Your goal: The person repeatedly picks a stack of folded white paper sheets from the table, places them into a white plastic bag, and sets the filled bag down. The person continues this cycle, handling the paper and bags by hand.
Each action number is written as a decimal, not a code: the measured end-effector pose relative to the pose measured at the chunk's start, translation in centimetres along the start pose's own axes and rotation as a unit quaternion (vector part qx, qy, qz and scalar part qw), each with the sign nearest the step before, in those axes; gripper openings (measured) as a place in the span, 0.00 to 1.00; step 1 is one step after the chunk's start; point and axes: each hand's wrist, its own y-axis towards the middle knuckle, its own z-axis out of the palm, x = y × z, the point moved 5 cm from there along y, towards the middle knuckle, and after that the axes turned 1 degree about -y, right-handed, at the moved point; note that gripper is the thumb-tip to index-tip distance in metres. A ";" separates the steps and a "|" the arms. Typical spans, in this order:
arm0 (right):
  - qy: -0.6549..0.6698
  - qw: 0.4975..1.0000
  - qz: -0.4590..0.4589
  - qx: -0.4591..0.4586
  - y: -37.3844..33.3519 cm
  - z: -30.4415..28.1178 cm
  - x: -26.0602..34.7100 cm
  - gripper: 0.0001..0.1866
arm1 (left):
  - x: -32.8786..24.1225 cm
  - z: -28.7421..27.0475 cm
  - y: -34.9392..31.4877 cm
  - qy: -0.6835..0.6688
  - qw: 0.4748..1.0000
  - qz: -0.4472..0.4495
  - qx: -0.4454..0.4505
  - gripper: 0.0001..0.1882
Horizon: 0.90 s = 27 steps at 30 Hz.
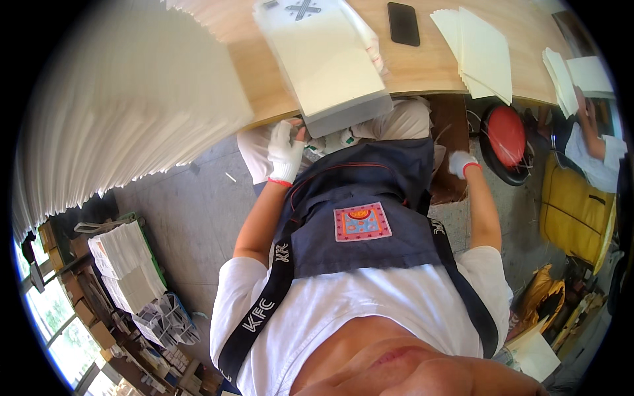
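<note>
Handling the clear bag (350, 115) with cream paper (340, 72), poking past the table (419, 69) edge, seems the step, needing a gentle pinch next; left hand (285, 150) near, right hand (462, 165) away, I can't tell either grip.

Cream sheets (340, 76), flat, in clear bag (350, 115), overhanging table edge (422, 88)

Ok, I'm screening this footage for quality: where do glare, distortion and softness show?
In the head view, the bright window at lower left is washed out; there too, the pale wooden table has a bowed front edge; still the head view, the tall white paper stack looks soft, while the square multicoloured patch reads fairly crisp.
</note>
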 end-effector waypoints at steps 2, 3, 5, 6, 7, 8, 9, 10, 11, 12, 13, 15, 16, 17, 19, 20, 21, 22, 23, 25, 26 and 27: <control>0.006 0.998 -0.060 0.012 -3.8 -4.3 3.3 0.14 | -2.2 -1.2 0.0 0.106 0.975 0.172 -0.097 0.18; 0.088 0.996 -0.021 -0.027 -2.7 -5.9 4.6 0.15 | -3.2 -0.9 0.5 0.119 0.967 0.212 -0.083 0.19; 0.160 0.976 -0.077 -0.127 -3.0 -10.8 9.7 0.17 | -4.2 -0.3 1.1 0.151 0.946 0.282 -0.055 0.21; 0.169 0.934 -0.208 -0.236 -4.0 -13.7 12.6 0.19 | -4.5 0.0 1.5 0.128 0.940 0.313 -0.050 0.20; 0.173 0.862 -0.331 -0.343 -5.4 -16.2 15.2 0.20 | -4.3 0.0 1.8 0.121 0.940 0.314 -0.055 0.19; 0.166 0.826 -0.374 -0.388 -6.2 -17.9 17.2 0.21 | -4.1 0.1 1.9 0.114 0.940 0.316 -0.059 0.18; 0.155 0.787 -0.413 -0.432 -6.9 -19.1 18.8 0.22 | -4.1 0.1 2.0 0.103 0.940 0.320 -0.061 0.17; 0.177 0.775 -0.420 -0.437 -6.3 -18.8 19.3 0.20 | -5.0 -0.6 2.0 0.107 0.949 0.295 -0.043 0.13; 0.197 0.762 -0.431 -0.442 -5.7 -18.0 19.8 0.17 | -4.9 -0.9 2.0 0.086 0.956 0.276 -0.047 0.09; 0.245 0.767 -0.412 -0.427 -5.1 -17.1 20.0 0.13 | -4.0 -0.7 1.7 0.071 0.960 0.260 -0.070 0.05; 0.292 0.769 -0.392 -0.412 -4.3 -16.1 20.2 0.10 | -2.7 -0.6 1.3 0.058 0.970 0.213 -0.101 0.02; 0.398 0.792 -0.328 -0.327 -3.4 -14.2 21.4 0.11 | 0.3 -0.1 0.2 -0.019 0.989 0.089 -0.114 0.04; 0.487 0.782 -0.252 -0.295 -3.4 -13.4 21.6 0.12 | 1.8 0.7 0.2 -0.154 0.979 -0.015 -0.133 0.05; 0.573 0.760 -0.177 -0.252 -3.3 -12.4 22.0 0.12 | 2.7 1.5 -0.3 -0.279 0.940 -0.124 -0.150 0.07; 0.639 0.732 -0.093 -0.218 -2.6 -10.5 22.1 0.11 | 3.3 3.0 -1.2 -0.462 0.836 -0.215 -0.204 0.11; 0.712 0.684 -0.057 -0.148 -1.9 -9.3 22.4 0.11 | 4.1 3.8 -1.5 -0.500 0.805 -0.250 -0.197 0.10; 0.775 0.627 -0.022 -0.079 -1.2 -8.2 22.6 0.11 | 4.3 4.0 -1.4 -0.538 0.772 -0.279 -0.189 0.09; 0.767 0.629 -0.040 -0.119 -0.9 -7.5 22.1 0.10 | 4.3 4.1 -1.6 -0.572 0.754 -0.302 -0.119 0.07; 0.819 0.571 -0.047 -0.039 -1.6 -7.7 22.0 0.11 | 3.0 3.2 -1.7 -0.567 0.757 -0.312 -0.090 0.06; 0.658 0.721 -0.098 -0.195 0.8 -6.1 20.6 0.11 | -1.4 0.1 0.0 -0.525 0.804 -0.271 -0.068 0.06; 0.711 0.694 -0.108 -0.036 0.5 -6.2 21.5 0.11 | -3.4 -1.9 0.4 -0.475 0.847 -0.232 -0.063 0.06; 0.737 0.654 -0.116 0.128 -1.6 -7.5 22.6 0.12 | -5.3 -4.1 0.9 -0.422 0.883 -0.195 -0.064 0.06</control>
